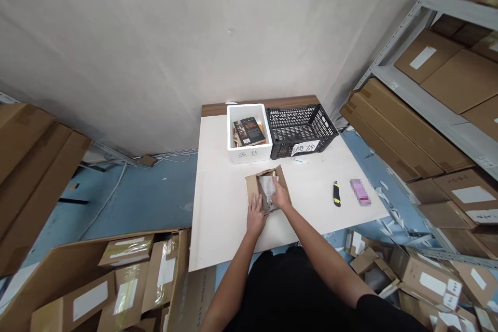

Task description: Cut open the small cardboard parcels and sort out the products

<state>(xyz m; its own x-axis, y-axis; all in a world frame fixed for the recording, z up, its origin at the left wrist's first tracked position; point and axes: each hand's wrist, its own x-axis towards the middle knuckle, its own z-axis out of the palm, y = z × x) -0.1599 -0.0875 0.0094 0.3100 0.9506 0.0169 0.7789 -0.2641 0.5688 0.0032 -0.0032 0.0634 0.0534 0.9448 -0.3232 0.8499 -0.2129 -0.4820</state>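
Observation:
A small opened cardboard box (252, 184) lies on the white table (218, 207) in front of me. My left hand (256, 216) rests on the box's near left edge with fingers laid flat. My right hand (280, 195) reaches into the box and its fingers close on a grey plastic-wrapped item (266, 185) inside.
A white foam bin (249, 154) holding books stands at the table's far side, a black plastic crate (301, 129) beside it. A black-and-yellow utility knife (336, 193) and a pink object (360, 191) lie to the right. Cardboard boxes (116, 280) crowd the floor and metal shelves (439, 109).

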